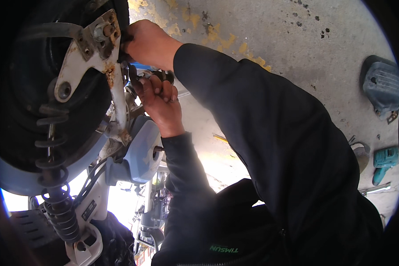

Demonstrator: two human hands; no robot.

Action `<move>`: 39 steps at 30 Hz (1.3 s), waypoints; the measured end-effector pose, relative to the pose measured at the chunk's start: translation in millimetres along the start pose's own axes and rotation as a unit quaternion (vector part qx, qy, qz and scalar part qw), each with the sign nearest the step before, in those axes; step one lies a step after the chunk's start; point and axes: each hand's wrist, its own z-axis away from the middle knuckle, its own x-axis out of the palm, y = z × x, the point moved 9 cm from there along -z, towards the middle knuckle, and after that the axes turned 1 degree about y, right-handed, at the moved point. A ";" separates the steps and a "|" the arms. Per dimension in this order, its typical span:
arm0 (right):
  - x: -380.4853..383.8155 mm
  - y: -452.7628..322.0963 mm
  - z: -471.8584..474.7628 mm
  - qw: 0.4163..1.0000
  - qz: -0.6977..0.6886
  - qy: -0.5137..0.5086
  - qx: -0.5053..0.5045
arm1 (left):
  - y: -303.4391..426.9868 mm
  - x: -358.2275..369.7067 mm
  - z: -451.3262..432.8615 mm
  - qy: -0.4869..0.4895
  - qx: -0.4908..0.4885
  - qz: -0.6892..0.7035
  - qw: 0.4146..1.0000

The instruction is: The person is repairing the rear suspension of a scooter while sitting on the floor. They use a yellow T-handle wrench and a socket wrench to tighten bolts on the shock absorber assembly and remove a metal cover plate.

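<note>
My right hand [149,45] reaches in behind a rust-stained white metal bracket [101,61], beside a large black wheel or tyre [23,99]. Its fingertips are hidden, so what they hold does not show. Just below it, my left hand [163,106] is raised with the fingers curled. Its thumb and forefinger are up against a dark part [133,74] next to the bracket's tube. Whether they grip this part cannot be made out. A nut and bolt [103,31] sit at the bracket's top.
A coil-spring shock absorber [51,163] stands at left. Below my left hand is a pale blue-grey housing [143,153]. On the concrete floor [286,43] at right lie a dark cover [382,83] and a teal power tool [385,163]. A thin yellow object [220,138] lies near my sleeve.
</note>
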 end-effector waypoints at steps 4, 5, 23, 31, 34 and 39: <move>2.4 -4.6 6.3 1.000 -0.001 0.009 -0.021 | 7.5 4.0 6.7 -0.036 0.015 0.009 0.999; 1.2 -5.3 6.5 0.999 0.027 0.011 -0.027 | 6.0 2.9 5.5 -0.042 0.014 0.015 0.999; -0.8 -2.8 -2.0 0.999 0.015 -0.019 -0.026 | -9.8 -10.9 -7.6 0.069 -0.033 0.013 0.997; 11.1 5.9 12.2 0.985 -0.169 0.002 0.046 | 11.9 -2.4 -20.6 0.021 -0.021 -0.003 1.000; -9.5 3.7 11.5 0.988 -0.136 0.043 0.063 | -3.4 -1.1 -37.7 0.002 -0.065 0.034 0.997; -2.6 -7.3 17.2 0.995 -0.082 0.032 0.037 | 14.8 7.8 -22.9 0.050 -0.010 -0.008 0.999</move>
